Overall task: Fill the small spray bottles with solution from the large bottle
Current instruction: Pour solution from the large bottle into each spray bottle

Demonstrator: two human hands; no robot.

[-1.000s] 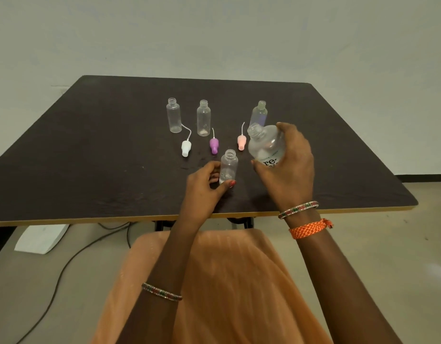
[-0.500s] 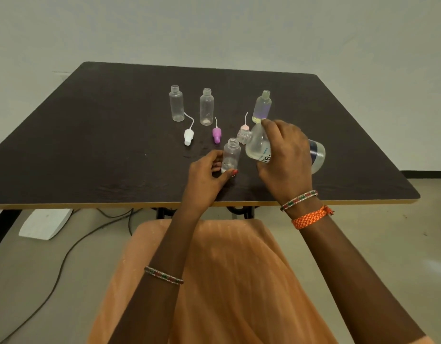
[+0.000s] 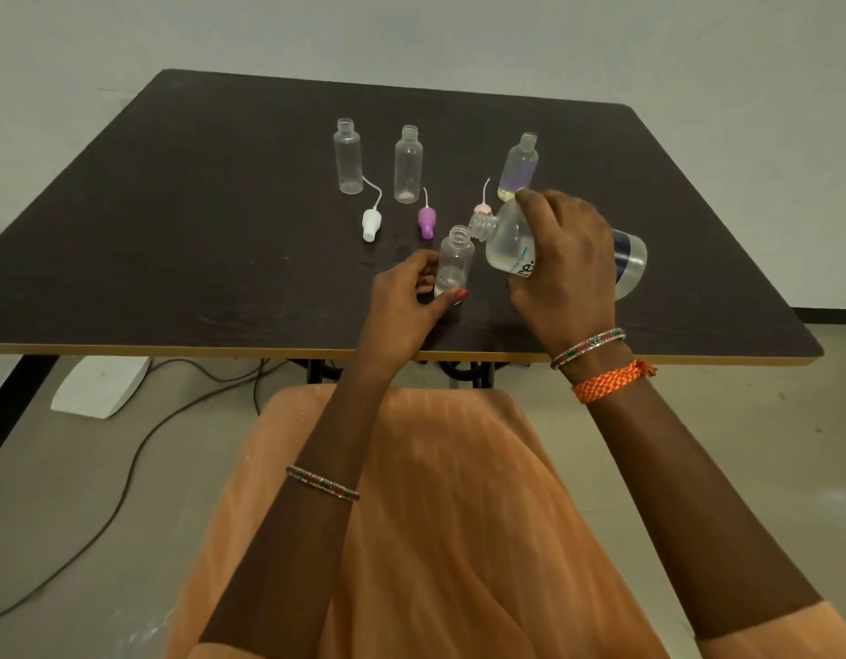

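The head view looks down on a dark counter [image 3: 174,240] with a pale front edge. The right hand [image 3: 566,268] wraps around the large bottle [image 3: 511,240], which is tipped almost on its side with its open neck pointing left; its dark-banded base sticks out to the right of the hand. Clear liquid sits in the lower part of the bottle's body. The neck is just above and beside the mouth of a small spray bottle [image 3: 454,259], which stands upright near the front of the counter. The left hand [image 3: 407,306] holds this small bottle low down, with the thumb in front and the fingers curled behind it. A little liquid shows at its bottom.

Farther back, 3 more small bottles stand upright and uncapped: a clear one at the left [image 3: 349,156], a clear one in the middle [image 3: 408,165] and a third at the right [image 3: 520,167] that holds a purple-tinted liquid. Between them and the hands lie 3 spray caps with thin tubes: a white cap [image 3: 371,224], a purple cap [image 3: 426,223] and a pink cap [image 3: 482,209], the last partly hidden behind the large bottle's neck.

Both wrists wear beaded bangles, and the right wrist also has an orange woven band [image 3: 611,381]. Orange cloth [image 3: 411,539] covers the lap below. On the floor to the left are a white block [image 3: 100,386] and a dark cable [image 3: 126,478].
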